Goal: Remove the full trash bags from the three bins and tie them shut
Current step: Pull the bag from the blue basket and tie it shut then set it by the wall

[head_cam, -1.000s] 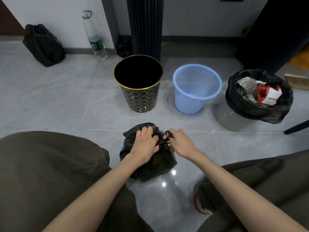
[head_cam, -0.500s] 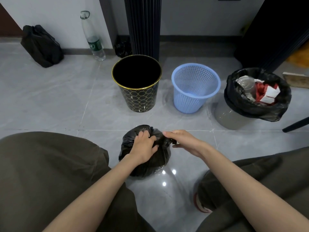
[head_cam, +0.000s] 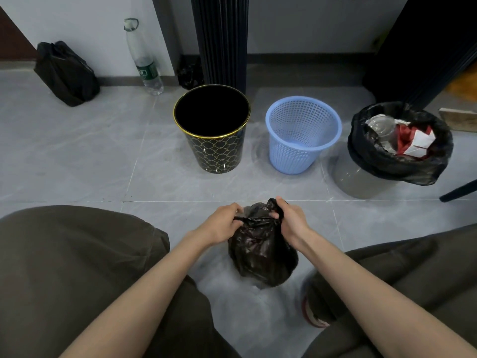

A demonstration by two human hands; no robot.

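— On the grey tiled floor, what is the biggest thing that belongs to the job?

— The three bins in a row. The black bin with the gold rim is on the left and looks empty. The blue mesh basket in the middle is empty too. The bin on the right has its black liner in place and open, with paper and clear plastic waste inside.

— So how far is the task, in your opinion?

— I think about the middle. One black bag sits by the wall at far left and seems closed. Another small black bag is behind the black bin, but it is too dark to judge. The third liner is not yet taken out.

— And the bag in work?

— It is the small black trash bag, on the floor between the person's knees. The left hand is closed and pinches one strip of its neck. The right hand is closed around the other strip, which sticks up. The knot looks not finished.

— Any writing to read?

— Only the plastic bottle near the wall has a green label, too small to read.
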